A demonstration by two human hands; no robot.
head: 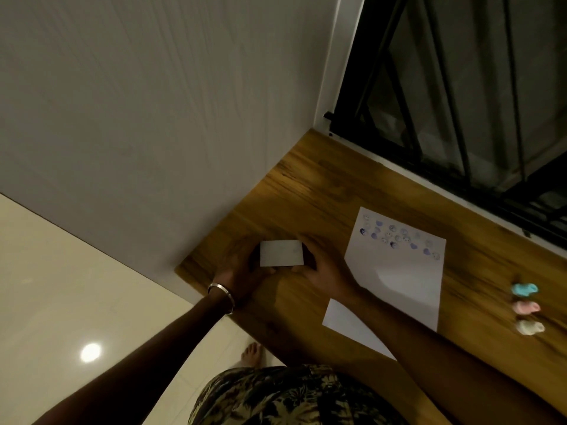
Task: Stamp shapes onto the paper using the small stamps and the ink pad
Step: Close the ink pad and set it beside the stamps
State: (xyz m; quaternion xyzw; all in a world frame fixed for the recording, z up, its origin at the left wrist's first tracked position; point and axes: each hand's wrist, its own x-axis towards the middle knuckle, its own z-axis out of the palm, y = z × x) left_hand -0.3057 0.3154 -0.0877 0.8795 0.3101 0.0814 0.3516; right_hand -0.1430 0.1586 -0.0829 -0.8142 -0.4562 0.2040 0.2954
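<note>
Both hands hold a small rectangular ink pad [281,253] with a white lid over the left end of the wooden table [322,191]. My left hand [242,271], with a metal bangle at the wrist, grips its left side. My right hand [322,265] grips its right side, where a dark edge shows. A white sheet of paper [395,286] lies to the right, with several blue and grey stamped shapes along its far edge. Three small stamps sit in a row at the right: blue [524,288], pink [525,307] and white [529,327].
A grey wall [153,118] meets the table's left end. A dark window with black bars [460,87] runs along the far edge. Pale floor tiles [76,302] and a bare foot [251,354] show below the table's near edge.
</note>
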